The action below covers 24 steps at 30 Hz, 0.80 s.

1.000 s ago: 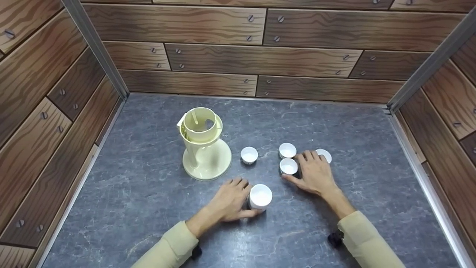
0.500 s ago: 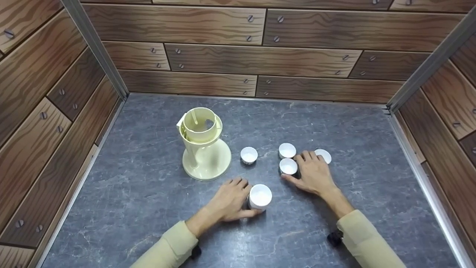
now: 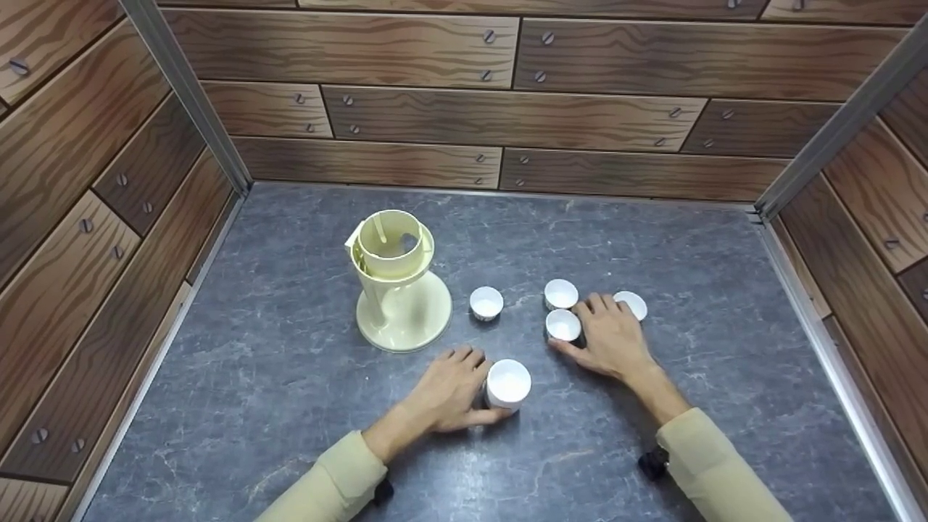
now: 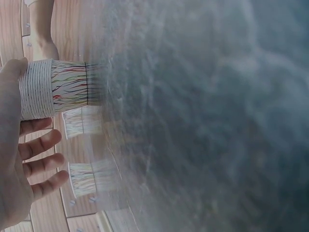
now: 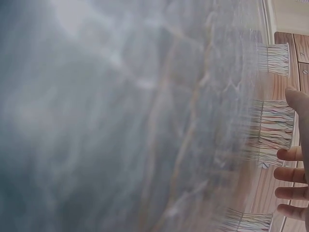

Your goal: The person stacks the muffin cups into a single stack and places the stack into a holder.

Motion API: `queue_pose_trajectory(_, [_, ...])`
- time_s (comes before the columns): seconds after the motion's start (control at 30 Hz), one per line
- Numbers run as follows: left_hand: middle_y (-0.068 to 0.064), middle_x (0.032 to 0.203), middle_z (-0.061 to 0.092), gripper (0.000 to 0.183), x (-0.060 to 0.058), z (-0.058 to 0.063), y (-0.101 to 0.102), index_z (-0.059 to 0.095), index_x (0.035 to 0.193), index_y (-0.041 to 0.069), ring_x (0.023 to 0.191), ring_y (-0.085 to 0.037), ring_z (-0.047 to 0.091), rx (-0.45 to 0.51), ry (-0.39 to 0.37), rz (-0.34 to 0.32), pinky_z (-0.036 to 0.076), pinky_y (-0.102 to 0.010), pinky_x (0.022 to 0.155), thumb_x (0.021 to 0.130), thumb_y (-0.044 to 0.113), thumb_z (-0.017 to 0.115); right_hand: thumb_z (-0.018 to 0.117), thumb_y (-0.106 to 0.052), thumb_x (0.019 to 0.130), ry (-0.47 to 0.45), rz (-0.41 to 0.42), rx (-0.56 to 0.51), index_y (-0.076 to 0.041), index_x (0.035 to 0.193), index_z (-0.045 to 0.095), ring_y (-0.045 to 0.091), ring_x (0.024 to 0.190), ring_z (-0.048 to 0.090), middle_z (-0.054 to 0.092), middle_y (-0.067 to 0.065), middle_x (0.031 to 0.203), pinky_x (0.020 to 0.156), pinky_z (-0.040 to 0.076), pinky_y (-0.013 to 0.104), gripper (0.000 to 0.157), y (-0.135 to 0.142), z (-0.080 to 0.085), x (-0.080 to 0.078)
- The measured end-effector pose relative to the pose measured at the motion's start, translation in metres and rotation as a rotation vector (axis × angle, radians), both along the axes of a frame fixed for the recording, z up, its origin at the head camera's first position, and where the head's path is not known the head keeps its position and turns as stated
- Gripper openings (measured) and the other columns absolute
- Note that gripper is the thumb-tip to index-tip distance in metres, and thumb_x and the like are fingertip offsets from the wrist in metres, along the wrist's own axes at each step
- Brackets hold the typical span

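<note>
In the head view, my left hand [image 3: 451, 391] grips a stack of white paper cups [image 3: 509, 383] standing on the table. Several nested rims and thin coloured streaks show on this stack [image 4: 53, 89] in the left wrist view, with the thumb and index finger on opposite sides. To the right, my right hand [image 3: 615, 339] pinches a paper cup [image 3: 563, 325] between thumb and index finger; the other fingers stick out free. Directly behind it stands another paper cup [image 3: 561, 294]. One more paper cup [image 3: 634, 306] sits just past the right fingertips, partly hidden by them.
A pale yellow plastic stand [image 3: 406, 312] with a round base and an open cylinder on top stands at the left. Between it and the right-hand cups is a lone paper cup [image 3: 486, 303]. Wood-patterned walls [image 3: 500, 112] enclose the grey marbled table [image 3: 290, 406].
</note>
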<state>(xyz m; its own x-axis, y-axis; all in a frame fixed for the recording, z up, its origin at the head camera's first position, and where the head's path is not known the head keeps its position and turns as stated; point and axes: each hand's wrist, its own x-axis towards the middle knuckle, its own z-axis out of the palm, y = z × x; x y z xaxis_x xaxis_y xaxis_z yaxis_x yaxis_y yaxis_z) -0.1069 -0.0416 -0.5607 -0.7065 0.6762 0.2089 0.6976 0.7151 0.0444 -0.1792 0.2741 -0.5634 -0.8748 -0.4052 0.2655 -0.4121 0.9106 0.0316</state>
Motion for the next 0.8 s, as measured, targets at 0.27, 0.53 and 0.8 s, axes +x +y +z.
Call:
queue_pose_trajectory(0.27, [-0.002, 0.113, 0.068, 0.072, 0.0000, 0.0000, 0.0005, 0.067, 0.123, 0.015, 0.106, -0.021, 0.064, 0.034, -0.008, 0.001, 0.056, -0.039, 0.092, 0.092, 0.080, 0.053, 0.065, -0.077, 0.085, 0.008, 0.011, -0.005, -0.008, 0.114, 0.067, 0.038, 0.107, 0.061, 0.064, 0.018, 0.109, 0.087, 0.048, 0.052, 0.075, 0.0015, 0.0005, 0.0020])
queue_pose_trajectory(0.53, [-0.003, 0.114, 0.069, 0.074, -0.0008, 0.0002, 0.0002, 0.067, 0.125, 0.015, 0.108, -0.021, 0.065, 0.013, 0.001, -0.003, 0.056, -0.039, 0.091, 0.092, 0.080, 0.053, 0.065, -0.077, 0.085, 0.015, 0.014, -0.003, -0.007, 0.112, 0.066, 0.038, 0.108, 0.062, 0.065, 0.018, 0.110, 0.087, 0.049, 0.052, 0.075, 0.0023, 0.0032, 0.0036])
queue_pose_trajectory(0.8, [-0.002, 0.113, 0.068, 0.074, 0.0001, 0.0004, 0.0003, 0.066, 0.125, 0.016, 0.106, -0.020, 0.064, 0.022, 0.006, -0.001, 0.056, -0.038, 0.090, 0.092, 0.080, 0.052, 0.064, -0.077, 0.086, 0.019, 0.027, 0.005, -0.006, 0.112, 0.067, 0.038, 0.109, 0.063, 0.066, 0.019, 0.111, 0.090, 0.050, 0.053, 0.076, 0.0007, 0.0091, 0.0073])
